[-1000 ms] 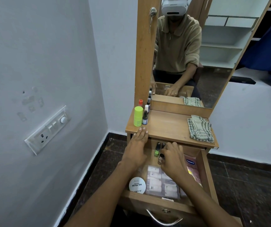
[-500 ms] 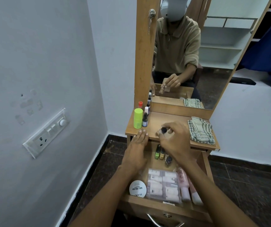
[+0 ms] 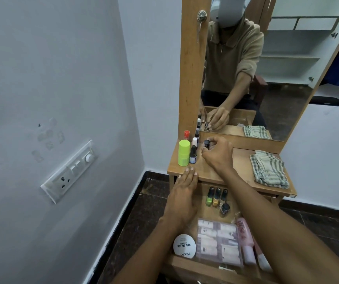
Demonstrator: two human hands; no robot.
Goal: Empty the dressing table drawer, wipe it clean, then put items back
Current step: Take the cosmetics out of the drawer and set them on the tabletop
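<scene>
The wooden drawer (image 3: 187,264) stands pulled out below the dressing table top (image 3: 240,160). Inside lie three nail polish bottles (image 3: 216,196), a small dark jar (image 3: 224,209), a round white nail polish remover tub (image 3: 184,245), a clear box of small packs (image 3: 218,241) and pink tubes (image 3: 247,240). My right hand (image 3: 217,153) pinches a small dark-capped bottle (image 3: 206,144) at the back left of the top, beside a green container (image 3: 184,152) and other little bottles (image 3: 193,153). My left hand (image 3: 185,191) rests flat on the top's front edge.
A folded checked cloth (image 3: 268,169) lies on the right of the table top. The mirror (image 3: 266,68) rises behind it. A wall with a switch panel (image 3: 70,171) is close on the left. Dark floor (image 3: 144,201) surrounds the table.
My right hand took a small bottle out of the drawer and carried it up and back to the row of bottles on the table top. My left hand stayed put.
</scene>
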